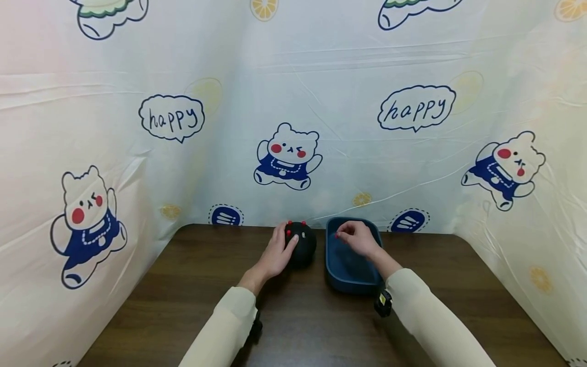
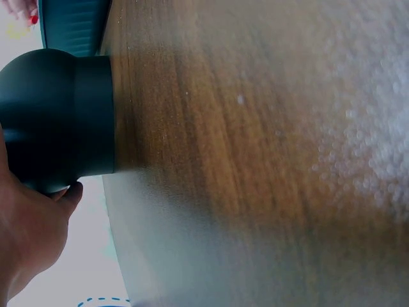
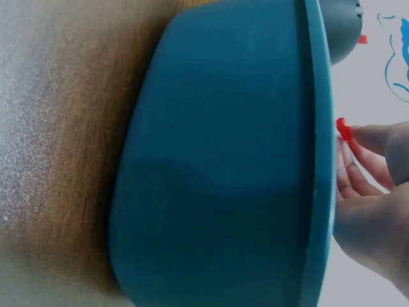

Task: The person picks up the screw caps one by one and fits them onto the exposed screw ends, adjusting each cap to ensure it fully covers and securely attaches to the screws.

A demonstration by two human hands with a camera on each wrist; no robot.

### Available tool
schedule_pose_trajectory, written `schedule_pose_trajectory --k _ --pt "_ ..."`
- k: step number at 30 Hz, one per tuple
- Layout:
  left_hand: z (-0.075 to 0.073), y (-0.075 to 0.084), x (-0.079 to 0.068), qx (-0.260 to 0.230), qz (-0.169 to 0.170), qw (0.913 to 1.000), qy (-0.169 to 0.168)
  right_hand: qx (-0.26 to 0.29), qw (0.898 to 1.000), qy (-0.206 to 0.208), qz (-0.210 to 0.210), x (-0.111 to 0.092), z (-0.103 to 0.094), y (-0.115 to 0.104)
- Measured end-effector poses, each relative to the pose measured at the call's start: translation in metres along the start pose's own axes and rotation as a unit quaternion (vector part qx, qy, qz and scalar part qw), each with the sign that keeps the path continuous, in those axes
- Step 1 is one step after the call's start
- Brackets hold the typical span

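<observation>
A black round object (image 1: 301, 251) with a short cylindrical base stands on the table, with several small red pieces on its top and one pale spot. My left hand (image 1: 276, 251) grips it from the left, thumb on the near side; in the left wrist view the hand (image 2: 35, 233) is partly cut off. Over the blue bin (image 1: 352, 288), my right hand (image 1: 359, 238) pinches a small red pin-like piece (image 3: 344, 130) between thumb and finger. The bin's near wall (image 3: 217, 153) fills much of the right wrist view and hides its inside there.
Both objects stand near the back edge of the brown wooden table (image 1: 302, 326), the bin just right of the black object. A pale printed curtain (image 1: 348, 168) hangs directly behind and along both sides. A dark wrist camera (image 1: 382, 303) sits beside the bin's near right corner.
</observation>
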State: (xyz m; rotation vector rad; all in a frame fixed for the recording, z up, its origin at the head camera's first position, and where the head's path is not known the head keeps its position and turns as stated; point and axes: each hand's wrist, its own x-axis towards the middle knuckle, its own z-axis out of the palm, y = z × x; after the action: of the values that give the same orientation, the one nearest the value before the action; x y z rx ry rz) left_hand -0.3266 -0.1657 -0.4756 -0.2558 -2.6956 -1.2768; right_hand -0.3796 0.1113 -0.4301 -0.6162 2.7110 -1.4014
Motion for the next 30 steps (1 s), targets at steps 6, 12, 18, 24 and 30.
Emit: schedule_pose_trajectory --k 6,12,18,24,30 --pt "-0.001 0.000 0.000 0.003 0.003 1.0000 -0.002 -0.011 0.999 0.014 -0.034 -0.001 0.002 -0.012" --pt "-0.002 0.002 0.000 -0.002 0.004 1.0000 -0.002 0.000 0.999 0.014 -0.041 0.001 0.003 -0.020" --pt "-0.002 0.003 -0.001 -0.002 0.004 1.0000 -0.002 -0.009 0.998 0.023 -0.054 0.004 0.007 -0.027" --pt "-0.001 0.000 0.001 0.002 0.000 1.0000 -0.005 -0.027 0.995 0.034 -0.085 0.004 0.014 -0.039" --pt "-0.002 -0.001 0.002 0.000 -0.003 1.0000 -0.009 -0.057 0.990 0.056 -0.118 0.007 0.023 -0.049"
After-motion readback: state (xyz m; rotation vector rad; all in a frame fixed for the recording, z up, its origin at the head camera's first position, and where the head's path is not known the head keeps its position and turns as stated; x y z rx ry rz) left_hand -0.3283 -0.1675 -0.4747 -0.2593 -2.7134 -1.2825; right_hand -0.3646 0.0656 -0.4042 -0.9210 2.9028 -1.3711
